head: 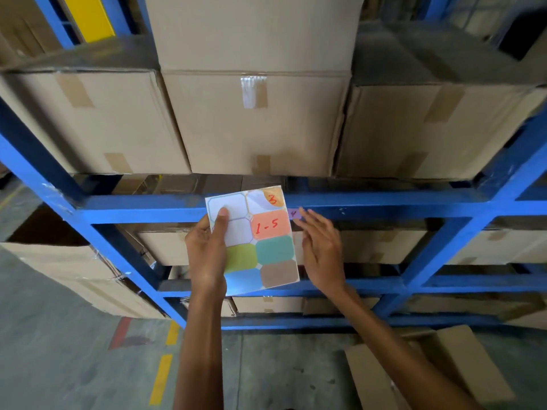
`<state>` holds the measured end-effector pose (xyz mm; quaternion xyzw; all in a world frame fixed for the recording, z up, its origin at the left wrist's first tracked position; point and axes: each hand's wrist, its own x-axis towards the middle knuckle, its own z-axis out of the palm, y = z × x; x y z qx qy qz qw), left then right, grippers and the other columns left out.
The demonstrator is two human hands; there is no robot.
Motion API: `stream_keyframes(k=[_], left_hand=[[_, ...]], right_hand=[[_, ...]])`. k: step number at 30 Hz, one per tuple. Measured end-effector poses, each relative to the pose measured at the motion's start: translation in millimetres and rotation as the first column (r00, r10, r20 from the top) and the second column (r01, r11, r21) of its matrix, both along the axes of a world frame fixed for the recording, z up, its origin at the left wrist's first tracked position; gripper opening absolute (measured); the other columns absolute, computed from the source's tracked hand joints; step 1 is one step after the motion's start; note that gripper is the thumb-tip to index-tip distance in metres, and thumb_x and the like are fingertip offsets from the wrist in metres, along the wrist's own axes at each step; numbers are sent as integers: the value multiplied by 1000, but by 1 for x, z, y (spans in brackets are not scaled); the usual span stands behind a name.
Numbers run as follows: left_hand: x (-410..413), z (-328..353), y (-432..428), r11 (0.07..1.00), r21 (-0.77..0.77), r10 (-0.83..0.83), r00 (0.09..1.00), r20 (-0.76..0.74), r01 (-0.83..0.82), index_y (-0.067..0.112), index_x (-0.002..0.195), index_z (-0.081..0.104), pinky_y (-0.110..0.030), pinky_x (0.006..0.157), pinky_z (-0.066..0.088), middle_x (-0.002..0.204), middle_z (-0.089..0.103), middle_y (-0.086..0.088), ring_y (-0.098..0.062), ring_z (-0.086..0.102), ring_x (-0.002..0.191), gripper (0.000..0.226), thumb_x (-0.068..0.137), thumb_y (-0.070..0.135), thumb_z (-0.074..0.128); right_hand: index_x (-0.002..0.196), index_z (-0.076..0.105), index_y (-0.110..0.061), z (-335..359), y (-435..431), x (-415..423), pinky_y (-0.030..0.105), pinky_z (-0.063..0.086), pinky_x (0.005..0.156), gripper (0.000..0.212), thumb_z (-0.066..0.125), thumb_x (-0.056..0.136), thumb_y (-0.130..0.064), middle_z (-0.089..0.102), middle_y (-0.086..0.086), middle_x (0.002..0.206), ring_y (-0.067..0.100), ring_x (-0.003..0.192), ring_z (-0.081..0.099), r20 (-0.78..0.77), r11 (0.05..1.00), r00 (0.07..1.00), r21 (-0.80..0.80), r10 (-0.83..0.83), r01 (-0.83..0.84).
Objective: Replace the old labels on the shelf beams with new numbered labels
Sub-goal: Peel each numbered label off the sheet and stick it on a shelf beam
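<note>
My left hand (207,250) grips the label sheet (251,244) by its left edge, thumb pinned on the front, holding it up before the blue beam (384,207). It looks light and floppy, so I'd judge the margin the safest hold, clear of the stickers. My right hand (321,247), at three o'clock from the sheet, is flat and holds nothing, its fingertips reaching the small purple label (294,214) stuck on the beam. The stickers seem thin and tacky, best lifted by a corner, as the orange "3" (273,198) at one o'clock curls. I count six stickers, two bare spots and one beam label.
</note>
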<state>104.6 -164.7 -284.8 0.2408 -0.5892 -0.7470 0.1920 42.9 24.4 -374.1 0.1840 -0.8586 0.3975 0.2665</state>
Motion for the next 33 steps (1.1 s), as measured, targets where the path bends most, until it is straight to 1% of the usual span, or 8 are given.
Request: stream_keyframes(k=[4, 9, 16, 20, 23, 27, 29, 33], left_hand=[[-7, 7, 22, 997, 3, -71, 996, -44, 72, 18, 92, 77, -27, 58, 61, 85, 82, 1, -12, 76, 69, 18, 100, 30, 67], [-19, 18, 46, 988, -20, -157, 985, -72, 156, 18, 95, 78, -30, 63, 64, 85, 83, -2, -15, 77, 70, 17, 99, 30, 67], [-31, 29, 76, 946, -76, -322, 938, -126, 315, 22, 95, 81, -23, 57, 59, 88, 83, -3, -13, 78, 71, 17, 100, 29, 66], [-41, 30, 94, 925, -101, -378, 918, -124, 367, 24, 93, 80, -21, 54, 58, 86, 83, 1, -11, 78, 70, 16, 99, 29, 66], [-49, 30, 109, 897, -109, -440, 891, -110, 429, 23, 96, 80, -27, 56, 61, 89, 83, -1, -16, 79, 74, 17, 99, 33, 67], [-57, 32, 125, 866, -132, -495, 864, -95, 482, 23, 94, 77, -22, 50, 58, 82, 83, 4, -12, 79, 68, 16, 99, 34, 66], [-62, 31, 133, 858, -139, -508, 856, -90, 495, 22, 94, 75, -19, 49, 56, 79, 82, 7, -10, 78, 66, 15, 99, 32, 65], [-71, 28, 146, 844, -135, -532, 842, -84, 520, 18, 95, 75, -20, 53, 58, 82, 83, 6, -9, 78, 68, 17, 99, 31, 66]], right_hand=[[115, 75, -8, 66, 16, 3, 47, 51, 99, 25, 63, 95, -1, 73, 5, 121, 23, 117, 63, -94, 962, 993, -270, -66, 38], [114, 74, -12, 104, 36, 8, 39, 49, 96, 34, 75, 87, -34, 69, 2, 118, 21, 112, 61, -227, 991, 974, -131, -26, -4], [90, 78, -13, 109, 68, 2, 45, 49, 88, 12, 79, 86, -24, 68, 1, 109, 20, 106, 60, -243, 987, 963, -136, -116, 85], [91, 76, -14, 112, 88, 2, 32, 51, 85, 6, 76, 89, -19, 71, -5, 96, 12, 96, 63, -155, 966, 981, -248, -115, 74], [91, 75, -23, 119, 105, 5, 20, 49, 80, 1, 74, 92, -22, 73, -15, 89, 0, 88, 64, 54, 899, 996, -429, -75, 91], [83, 74, -42, 127, 126, 5, 15, 53, 76, 24, 72, 93, -20, 74, -22, 85, -6, 83, 66, 163, 838, 987, -536, -12, 99], [81, 76, -38, 128, 139, 4, 13, 53, 73, 27, 71, 94, -15, 77, -19, 84, -5, 81, 68, 213, 738, 977, -661, 8, 138], [96, 75, -21, 131, 171, 7, 22, 49, 70, 7, 68, 96, -21, 77, 0, 91, 5, 73, 67, 317, 512, 949, -814, -3, 274]])
